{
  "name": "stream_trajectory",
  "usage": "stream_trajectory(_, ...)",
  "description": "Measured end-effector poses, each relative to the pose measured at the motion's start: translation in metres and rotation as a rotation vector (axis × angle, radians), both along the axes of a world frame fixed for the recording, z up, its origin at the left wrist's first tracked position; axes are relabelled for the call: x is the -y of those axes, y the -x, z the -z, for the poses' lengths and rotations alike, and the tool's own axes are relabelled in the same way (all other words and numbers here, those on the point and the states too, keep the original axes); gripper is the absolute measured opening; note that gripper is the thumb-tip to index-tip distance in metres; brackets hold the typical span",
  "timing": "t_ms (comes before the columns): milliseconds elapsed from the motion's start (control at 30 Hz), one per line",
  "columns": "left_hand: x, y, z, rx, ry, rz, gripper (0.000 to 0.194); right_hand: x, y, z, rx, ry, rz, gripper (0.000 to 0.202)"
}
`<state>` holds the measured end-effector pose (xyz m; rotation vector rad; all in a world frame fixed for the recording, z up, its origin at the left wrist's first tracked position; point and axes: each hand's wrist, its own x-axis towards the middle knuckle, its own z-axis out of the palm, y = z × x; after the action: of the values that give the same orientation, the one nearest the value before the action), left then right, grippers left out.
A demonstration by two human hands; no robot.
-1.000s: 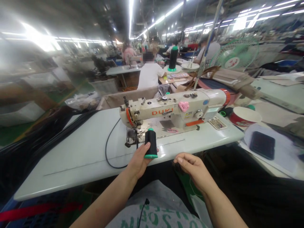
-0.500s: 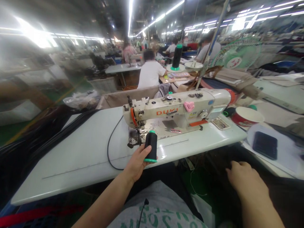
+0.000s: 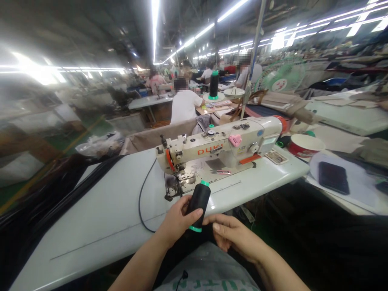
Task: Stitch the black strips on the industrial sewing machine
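Observation:
A thread spool (image 3: 200,203) wound with black thread on a green core is gripped in my left hand (image 3: 179,220), thumb across its front. It tilts to the right, above the front edge of the sewing table (image 3: 106,218). Close to the spool's lower right side is my right hand (image 3: 232,233), fingers loosely bent and apart, holding nothing I can see. Behind the spool stands a white sewing machine (image 3: 218,147) with orange trim. Small pink-handled thread snips (image 3: 222,172) lie on its bed.
A black cable (image 3: 140,198) loops over the table left of my hand. At right are a red-and-white bowl (image 3: 306,145) and a dark phone (image 3: 333,178) on papers. Another black thread spool (image 3: 214,85) stands on the thread stand behind. A person in white (image 3: 185,106) sits beyond the machine.
My right hand has come in from the far right to beside the spool. The spool in my left hand has moved slightly right and toward me, and now tilts. The camera view has shifted.

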<state>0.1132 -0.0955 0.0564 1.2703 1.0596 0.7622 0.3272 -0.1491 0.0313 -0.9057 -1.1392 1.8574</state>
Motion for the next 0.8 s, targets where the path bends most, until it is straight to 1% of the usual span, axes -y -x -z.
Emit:
stream_trajectory(67,-0.001,0.007,0.002,0.000,0.024,0.015,0.062,-0.005,-0.006,-0.002,-0.050,0.026,0.094,0.046)
stream_trajectory(133,0.000,0.010,0.006,0.060,0.097,0.057,0.066,-0.010,-0.012,-0.005,-0.102,0.044,0.189,0.045)
stream_trajectory(267,0.005,0.005,0.013,0.319,0.331,0.270,0.084,-0.016,-0.015,-0.009,-0.225,0.067,0.277,0.048)
stream_trajectory(333,0.005,-0.001,0.013,0.404,0.395,0.354,0.087,-0.015,-0.014,-0.009,-0.295,0.075,0.300,0.048)
stream_trajectory(400,0.004,-0.008,0.010,0.452,0.420,0.410,0.085,-0.014,-0.015,-0.010,-0.351,0.072,0.289,0.047)
stream_trajectory(500,-0.002,-0.020,0.007,0.486,0.454,0.482,0.072,-0.009,-0.018,-0.012,-0.408,0.026,0.216,0.050)
stream_trajectory(600,-0.007,-0.037,0.013,0.515,0.492,0.520,0.056,-0.003,-0.023,-0.012,-0.420,-0.010,0.166,0.061)
stream_trajectory(667,-0.010,-0.051,0.019,0.518,0.534,0.556,0.056,0.001,-0.028,-0.010,-0.400,-0.015,0.182,0.071)
stream_trajectory(733,-0.012,-0.065,0.021,0.486,0.570,0.612,0.055,0.004,-0.036,-0.007,-0.351,-0.033,0.230,0.074)
stream_trajectory(800,-0.017,-0.078,0.013,0.437,0.534,0.670,0.052,0.006,-0.048,-0.006,-0.275,-0.057,0.309,0.073)
